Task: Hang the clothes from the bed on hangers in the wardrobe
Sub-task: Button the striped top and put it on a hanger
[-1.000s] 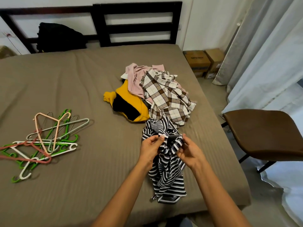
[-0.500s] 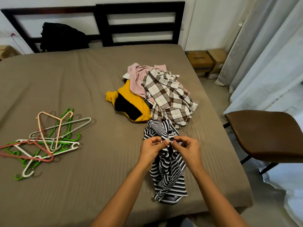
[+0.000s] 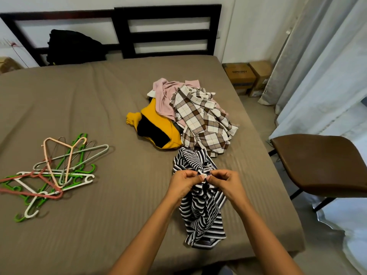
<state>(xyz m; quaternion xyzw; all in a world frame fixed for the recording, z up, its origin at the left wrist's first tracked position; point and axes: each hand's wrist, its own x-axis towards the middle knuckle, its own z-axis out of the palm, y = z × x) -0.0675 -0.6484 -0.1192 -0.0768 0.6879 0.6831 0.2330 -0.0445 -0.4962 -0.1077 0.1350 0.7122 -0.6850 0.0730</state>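
- Here, at the middle left of the frame, a loose tangle of hangers (image 3: 57, 171) lies on the bed (image 3: 99, 225). They are thin plastic in green, white, pink and grey, probably laid within reach for the clothes.
- In the upper left, a soft black bag (image 3: 73, 46) slumps against the dark slatted headboard (image 3: 168, 30).
- At centre, a heap of clothes waits: a mustard-yellow top (image 3: 162, 122) with a black panel, a pale pink garment (image 3: 164, 92), and a crumpled brown-and-white checked shirt (image 3: 200, 120) on top.
- Just below the heap, a black-and-white striped garment (image 3: 200, 211) trails toward the bed's near edge, soft and bunched.
- The left hand (image 3: 182, 182) and the right hand (image 3: 226, 182) meet at its gathered upper part. Each pinches a bit of fabric between thumb and fingertips, likely hunting for the neckline so a hanger can go in.
- At right, cardboard boxes (image 3: 240, 76), a brown padded chair (image 3: 321, 161) and pale curtains (image 3: 327, 66) stand beside the bed.
- No wardrobe is in view.
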